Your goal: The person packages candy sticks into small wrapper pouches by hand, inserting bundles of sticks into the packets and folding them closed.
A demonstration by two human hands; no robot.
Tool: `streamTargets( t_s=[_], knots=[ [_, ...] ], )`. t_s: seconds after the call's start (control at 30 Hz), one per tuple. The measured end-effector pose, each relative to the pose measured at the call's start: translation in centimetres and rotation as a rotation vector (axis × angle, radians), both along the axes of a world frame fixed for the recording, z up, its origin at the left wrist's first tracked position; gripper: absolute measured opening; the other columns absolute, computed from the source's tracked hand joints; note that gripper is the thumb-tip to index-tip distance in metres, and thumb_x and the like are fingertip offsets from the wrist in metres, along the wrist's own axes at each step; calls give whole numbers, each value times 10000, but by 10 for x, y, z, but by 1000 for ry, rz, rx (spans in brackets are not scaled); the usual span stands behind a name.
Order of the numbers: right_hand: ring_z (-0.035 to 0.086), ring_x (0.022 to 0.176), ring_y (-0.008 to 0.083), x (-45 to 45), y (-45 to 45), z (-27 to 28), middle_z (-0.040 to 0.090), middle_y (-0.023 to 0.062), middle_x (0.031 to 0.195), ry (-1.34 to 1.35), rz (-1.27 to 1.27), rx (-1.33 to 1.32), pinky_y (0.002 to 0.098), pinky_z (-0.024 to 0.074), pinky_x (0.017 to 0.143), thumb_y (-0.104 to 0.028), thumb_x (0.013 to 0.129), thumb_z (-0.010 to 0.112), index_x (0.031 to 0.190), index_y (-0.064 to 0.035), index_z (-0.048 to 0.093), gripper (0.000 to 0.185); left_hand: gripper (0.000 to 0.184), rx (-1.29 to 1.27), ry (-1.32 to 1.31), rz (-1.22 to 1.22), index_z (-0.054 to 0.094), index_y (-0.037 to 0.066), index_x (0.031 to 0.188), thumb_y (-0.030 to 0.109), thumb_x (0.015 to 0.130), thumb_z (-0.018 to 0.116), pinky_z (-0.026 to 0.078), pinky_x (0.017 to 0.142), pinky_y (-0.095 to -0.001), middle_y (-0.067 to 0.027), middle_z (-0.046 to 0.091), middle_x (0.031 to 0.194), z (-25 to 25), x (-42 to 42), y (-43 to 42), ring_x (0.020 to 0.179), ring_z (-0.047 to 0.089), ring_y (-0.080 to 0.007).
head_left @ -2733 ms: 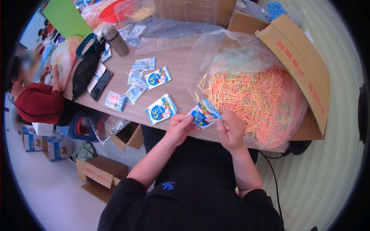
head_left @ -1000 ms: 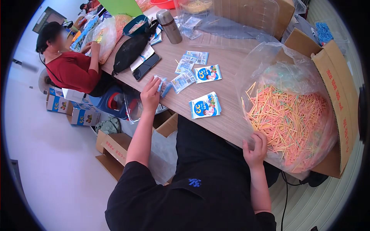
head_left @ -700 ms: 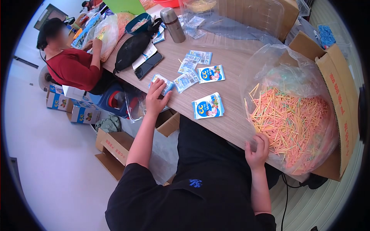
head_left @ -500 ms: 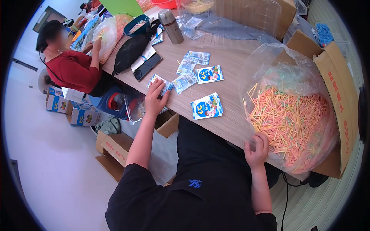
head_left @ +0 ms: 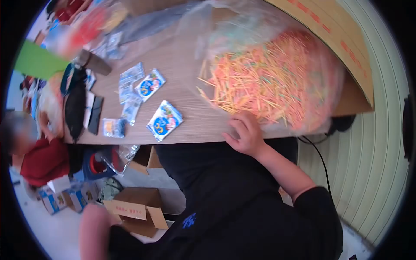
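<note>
My right hand (head_left: 246, 133) rests at the table's front edge, against the near side of the heap of pink and yellow sticks (head_left: 264, 78) in a clear bag. Its fingers curl loosely, the thumb is apart, and nothing shows in it. Only a blurred bare arm of mine appears at the lower left; my left hand is out of view. A blue and white packet (head_left: 165, 121) lies near the table's front edge, another (head_left: 150, 85) behind it. Packets with their clear sides up (head_left: 131, 107) lie beside these, and one packet (head_left: 114, 128) is farther left.
A phone (head_left: 95, 115), a black pouch (head_left: 75, 110) and a metal flask (head_left: 94, 62) stand or lie on the table's left part. A person in red (head_left: 45, 160) sits at far left. A carton (head_left: 346, 47) flanks the bag; an open carton (head_left: 138, 208) is on the floor.
My left hand has left the leftmost packet and gone out of view at the lower left. The view has turned and shifted; my right hand stays beside the sticks.
</note>
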State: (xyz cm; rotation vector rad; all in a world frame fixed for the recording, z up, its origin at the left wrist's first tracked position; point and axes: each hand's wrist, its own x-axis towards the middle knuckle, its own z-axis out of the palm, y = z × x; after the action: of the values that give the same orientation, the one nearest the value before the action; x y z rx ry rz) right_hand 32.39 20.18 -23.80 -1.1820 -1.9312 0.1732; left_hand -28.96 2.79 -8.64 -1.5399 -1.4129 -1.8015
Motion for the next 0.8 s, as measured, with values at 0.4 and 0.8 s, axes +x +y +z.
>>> streamTargets(
  t_s=[0.4, 0.8],
  knots=[
    [585, 908, 298, 2, -2, 1, 591, 106, 1010, 53, -67, 62, 405, 464, 817, -229, 740, 811, 1007, -51, 606, 380, 924, -408, 402, 1036, 606, 48, 1217, 707, 600, 804, 483, 773, -313, -40, 623, 995, 62, 110, 274, 815, 607, -193],
    [589, 913, 292, 3, -2, 1, 592, 103, 1013, 56, -55, 62, 417, 466, 821, -238, 743, 804, 1007, -53, 610, 376, 828, -188, 510, 948, 599, 37, 1137, 599, 593, 871, 484, 799, -295, -43, 625, 993, 86, 179, 267, 851, 607, -169]
  ],
)
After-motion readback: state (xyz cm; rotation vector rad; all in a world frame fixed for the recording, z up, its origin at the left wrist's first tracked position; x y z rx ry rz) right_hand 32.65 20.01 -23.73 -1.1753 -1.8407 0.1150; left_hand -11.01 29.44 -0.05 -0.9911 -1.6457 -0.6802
